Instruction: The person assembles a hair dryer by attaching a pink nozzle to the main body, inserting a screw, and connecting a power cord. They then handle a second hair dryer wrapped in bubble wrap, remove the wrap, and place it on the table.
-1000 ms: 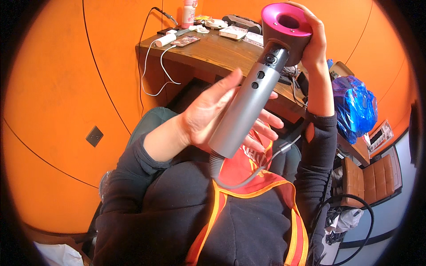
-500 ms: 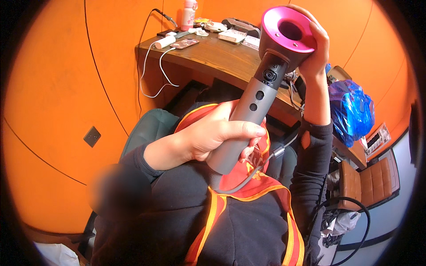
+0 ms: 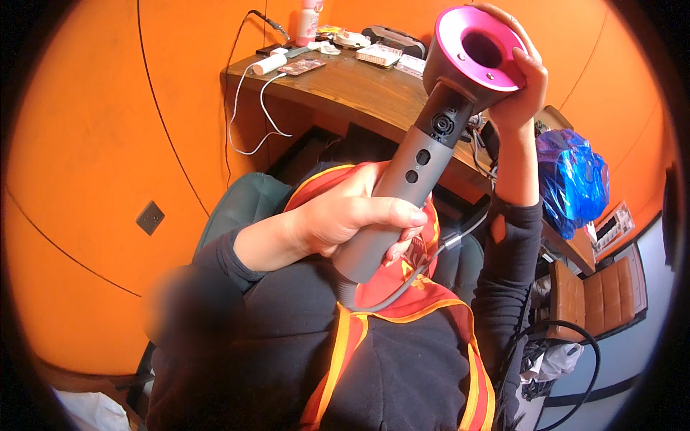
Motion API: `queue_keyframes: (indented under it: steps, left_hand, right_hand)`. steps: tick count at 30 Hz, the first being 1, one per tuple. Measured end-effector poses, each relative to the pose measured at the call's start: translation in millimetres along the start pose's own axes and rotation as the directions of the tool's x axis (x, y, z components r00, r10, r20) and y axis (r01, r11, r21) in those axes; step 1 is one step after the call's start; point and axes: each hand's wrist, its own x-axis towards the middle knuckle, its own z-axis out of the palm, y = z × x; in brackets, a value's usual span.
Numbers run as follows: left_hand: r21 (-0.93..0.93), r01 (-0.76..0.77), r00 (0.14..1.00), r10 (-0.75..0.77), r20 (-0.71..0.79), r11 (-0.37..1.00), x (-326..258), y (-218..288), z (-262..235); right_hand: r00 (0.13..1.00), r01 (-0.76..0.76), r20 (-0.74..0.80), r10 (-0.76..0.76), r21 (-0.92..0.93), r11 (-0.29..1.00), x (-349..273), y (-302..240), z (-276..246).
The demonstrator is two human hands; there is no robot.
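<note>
A grey hair dryer [image 3: 411, 171] with a pink ring face slants up in front of my chest, its ring end toward the upper right. My left hand [image 3: 352, 215] wraps round the lower handle, thumb across the front below the two dark buttons. At the dryer's head, my right hand [image 3: 523, 97] cups the right side, with fingers over the back edge and onto the pink rim [image 3: 451, 32]. The grey cord [image 3: 402, 291] leaves the bottom of the handle and curves over my red apron [image 3: 392, 309] with yellow trim.
Beyond stands a wooden desk [image 3: 338, 90] carrying a phone [image 3: 302, 67], a white cylinder [image 3: 269, 65] with a cable and a pink-white bottle [image 3: 309, 21]. A blue plastic bag [image 3: 573, 183] sits at the right, above a brown chair [image 3: 600, 291]. Behind me is a green seat [image 3: 241, 205].
The dryer's head has shifted slightly right and turned a little. My right hand moved with it, and its fingers now bend over the pink rim. My left hand keeps its grip.
</note>
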Motion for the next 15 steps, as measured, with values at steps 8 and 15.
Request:
queue_keyframes:
  steps: [8, 15]
  left_hand:
    - [-0.267, -0.008, 1.0, 0.001, -0.025, 0.964, 49, 18, -65]
    - [-0.467, 0.007, 0.978, -0.103, -0.181, 0.884, 108, 27, -162]
  right_hand:
    - [0.997, 0.059, 0.063, -0.051, -0.136, 0.989, -5, 96, 33]
    - [0.992, -0.023, 0.103, 0.075, -0.436, 0.9, -24, 178, -8]
